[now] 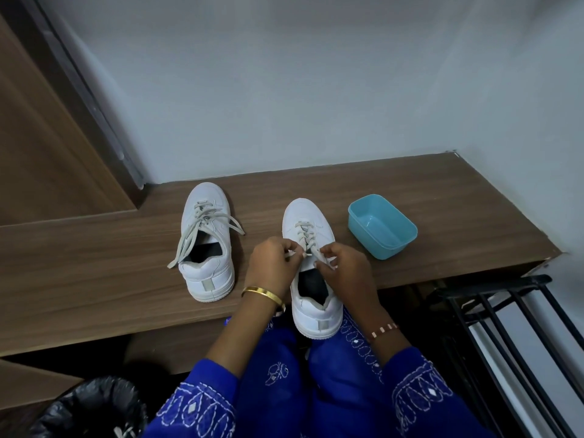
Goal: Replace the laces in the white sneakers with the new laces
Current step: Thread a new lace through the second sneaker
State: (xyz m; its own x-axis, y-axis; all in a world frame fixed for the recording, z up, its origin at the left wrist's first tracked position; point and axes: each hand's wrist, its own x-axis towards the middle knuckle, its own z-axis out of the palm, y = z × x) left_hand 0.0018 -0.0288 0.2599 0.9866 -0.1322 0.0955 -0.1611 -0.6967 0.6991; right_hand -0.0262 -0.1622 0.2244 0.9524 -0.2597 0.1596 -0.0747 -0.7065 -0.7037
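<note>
A brown wooden worktop (426,197) runs along the wall. On it stand two white sneakers: the left sneaker (206,241) laced, its ends lying loose, and the right sneaker (311,270) at the near edge. To the far right sits an empty blue tub (382,226). The left hand (273,267) and right hand (343,268) each pinch a lace (303,237) end above the tongue. The step looks like tying off; next, a knot. No writing is readable.

both hands close together, left hand (274,267) fingers curled, right hand (343,267) pinching
</note>
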